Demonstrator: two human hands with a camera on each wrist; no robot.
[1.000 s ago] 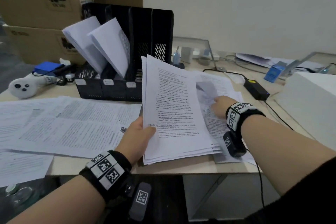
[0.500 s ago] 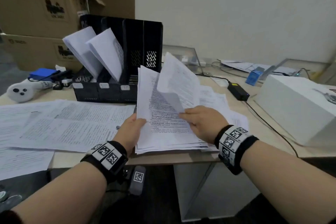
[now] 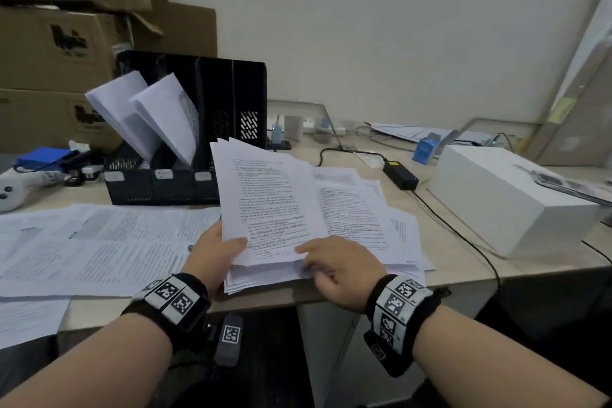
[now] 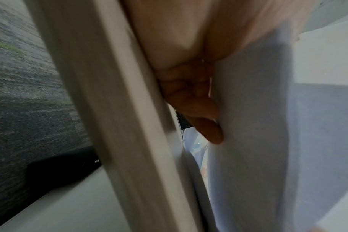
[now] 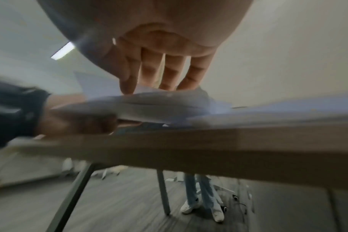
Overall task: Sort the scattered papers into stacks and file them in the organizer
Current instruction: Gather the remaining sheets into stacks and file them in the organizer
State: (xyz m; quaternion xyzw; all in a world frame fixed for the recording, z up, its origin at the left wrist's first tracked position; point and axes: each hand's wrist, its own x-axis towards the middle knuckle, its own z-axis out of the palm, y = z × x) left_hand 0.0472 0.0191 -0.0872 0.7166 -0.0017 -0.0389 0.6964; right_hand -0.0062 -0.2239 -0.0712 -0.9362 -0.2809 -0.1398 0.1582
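Note:
A stack of printed papers is tilted up off the desk near its front edge. My left hand grips the stack's lower left corner, thumb on the front page. In the left wrist view its fingers press the back of the sheets. My right hand pinches the lower right corner, thumb on top and fingers reaching under the top sheets. The black file organizer stands behind, with two paper stacks leaning in its left slots.
Loose printed sheets lie right of the held stack, and more cover the desk's left side. A white box, a power adapter with its cable, cardboard boxes and a white device ring the work area.
My right hand lifted a sheet from the right pile, carried it left and laid it on the stack held by my left hand. It now holds the stack's lower right corner.

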